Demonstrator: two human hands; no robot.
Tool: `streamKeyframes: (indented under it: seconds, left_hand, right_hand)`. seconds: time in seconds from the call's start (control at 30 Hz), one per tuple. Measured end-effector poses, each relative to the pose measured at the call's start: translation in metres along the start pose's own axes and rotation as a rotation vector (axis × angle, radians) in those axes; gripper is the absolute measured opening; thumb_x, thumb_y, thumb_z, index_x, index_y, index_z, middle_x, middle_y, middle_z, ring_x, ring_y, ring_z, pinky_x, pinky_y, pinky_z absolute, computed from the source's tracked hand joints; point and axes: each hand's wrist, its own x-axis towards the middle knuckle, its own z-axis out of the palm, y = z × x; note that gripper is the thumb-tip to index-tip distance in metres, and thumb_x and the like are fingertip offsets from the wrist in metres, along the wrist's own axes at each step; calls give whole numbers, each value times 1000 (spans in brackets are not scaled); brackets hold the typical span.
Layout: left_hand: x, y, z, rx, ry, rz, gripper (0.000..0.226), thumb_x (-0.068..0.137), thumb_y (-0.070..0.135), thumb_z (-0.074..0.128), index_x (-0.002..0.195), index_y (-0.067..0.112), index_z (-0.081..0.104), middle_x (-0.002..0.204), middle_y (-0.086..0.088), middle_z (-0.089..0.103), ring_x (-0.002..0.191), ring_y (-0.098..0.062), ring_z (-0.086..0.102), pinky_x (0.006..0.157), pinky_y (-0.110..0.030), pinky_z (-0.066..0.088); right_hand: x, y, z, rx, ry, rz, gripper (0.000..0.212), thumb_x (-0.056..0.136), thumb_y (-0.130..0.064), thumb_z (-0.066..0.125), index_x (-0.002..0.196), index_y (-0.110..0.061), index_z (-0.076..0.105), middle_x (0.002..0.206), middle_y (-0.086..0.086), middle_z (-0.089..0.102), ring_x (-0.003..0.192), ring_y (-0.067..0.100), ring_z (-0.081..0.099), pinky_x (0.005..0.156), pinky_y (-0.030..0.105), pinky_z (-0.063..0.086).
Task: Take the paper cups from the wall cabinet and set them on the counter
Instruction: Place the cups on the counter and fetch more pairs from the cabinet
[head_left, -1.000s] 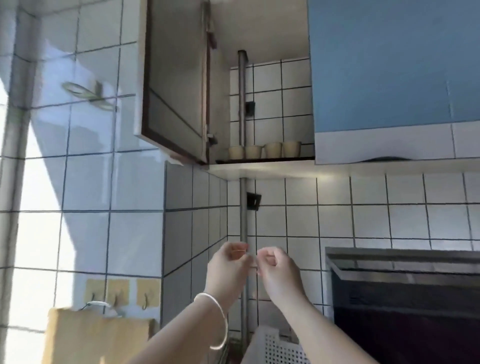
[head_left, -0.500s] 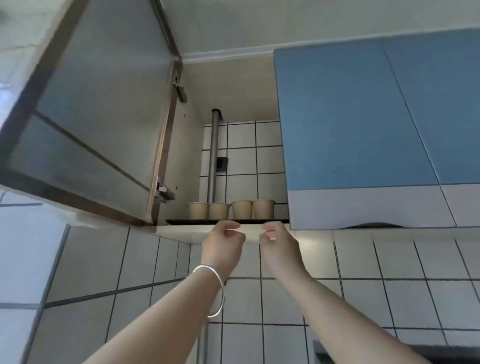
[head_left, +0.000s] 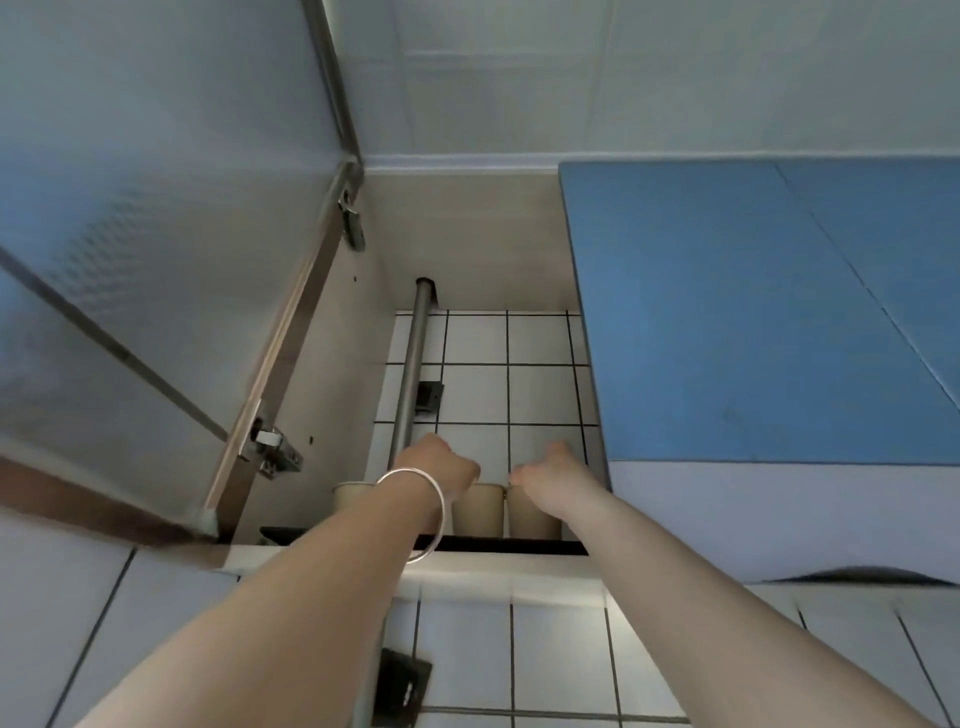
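Head view: both hands reach up into the open wall cabinet (head_left: 457, 244), so the step in hand looks like the first pickup. Left hand (head_left: 436, 470) and right hand (head_left: 550, 475) hover with fingers curled over the cups (head_left: 478, 509), grasping nothing that I can see. 3 cups show in a row at the shelf's (head_left: 519, 545) front edge, just below the knuckles; a 4th may hide behind the left wrist. Next, each hand must close on a cup.
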Motion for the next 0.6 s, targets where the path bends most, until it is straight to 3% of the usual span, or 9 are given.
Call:
streamKeyframes:
  seconds: [0.03, 0.07, 0.17, 0.23, 0.3, 0.33, 0.4, 0.47, 0.6]
  left_hand:
    - [6, -1, 2, 14, -15, -2, 12, 80, 20, 55, 81, 9, 54, 78, -8, 57, 69, -18, 56, 51, -21, 32]
    - [12, -1, 6, 15, -40, -14, 26, 81, 22, 55, 100, 5, 58, 91, -11, 63, 82, -22, 61, 57, -21, 36]
    - [26, -5, 18, 43, -121, -56, 51, 87, 28, 56, 130, 3, 46, 99, -8, 59, 94, -24, 57, 72, -25, 42]
    - [33, -6, 26, 73, -154, -60, 55, 88, 29, 55, 134, 2, 40, 116, -10, 56, 105, -25, 56, 83, -28, 44]
    - [33, -6, 32, 114, -159, -43, 58, 91, 30, 52, 138, 2, 34, 137, -13, 47, 122, -27, 51, 97, -29, 42]
    - [31, -5, 34, 131, -170, -41, 60, 91, 31, 51, 140, 1, 32, 141, -14, 43, 126, -27, 48, 100, -30, 40]
    - [30, -4, 36, 147, -202, -34, 62, 91, 32, 52, 141, 2, 29, 142, -15, 42, 120, -26, 50, 94, -30, 41]
    - [27, -3, 35, 155, -230, -28, 64, 91, 32, 52, 143, 4, 28, 141, -15, 43, 117, -27, 51, 86, -30, 39]
    - [22, -3, 33, 213, -284, 55, 48, 100, 25, 37, 144, 8, 29, 150, -19, 27, 136, -33, 33, 108, -34, 31]
  right_hand:
    - [11, 1, 4, -6, 12, 19, 62, 82, -24, 55, 136, -4, 31, 123, 16, 53, 104, 29, 54, 71, 28, 42]
    - [27, 3, 7, -27, 17, 43, 62, 80, -25, 56, 133, -2, 35, 124, 17, 53, 109, 31, 54, 75, 31, 43]
    - [74, 6, 13, -249, 4, 81, 56, 85, -29, 45, 133, 1, 43, 139, 16, 46, 126, 35, 45, 95, 37, 39]
    - [72, -4, 8, -426, -14, 81, 36, 94, -18, 33, 125, -4, 47, 132, 12, 47, 121, 32, 47, 97, 35, 39]
    - [47, -17, 4, -510, -52, 44, 23, 96, -8, 31, 106, -6, 52, 113, 14, 50, 110, 27, 48, 87, 33, 42]
    - [38, -19, 3, -537, -96, 26, 25, 96, -7, 32, 109, -2, 54, 114, 17, 51, 113, 27, 48, 86, 34, 43]
    - [36, -14, 5, -535, -175, 19, 39, 98, -6, 35, 135, 4, 41, 140, 21, 43, 131, 31, 41, 101, 35, 39]
    - [33, -10, 8, -466, -213, 38, 46, 95, -6, 42, 139, 6, 36, 149, 19, 36, 136, 32, 37, 108, 34, 33]
    - [31, -2, 7, -425, -217, 63, 51, 94, -13, 47, 141, 2, 34, 149, 19, 34, 134, 31, 38, 111, 34, 34]
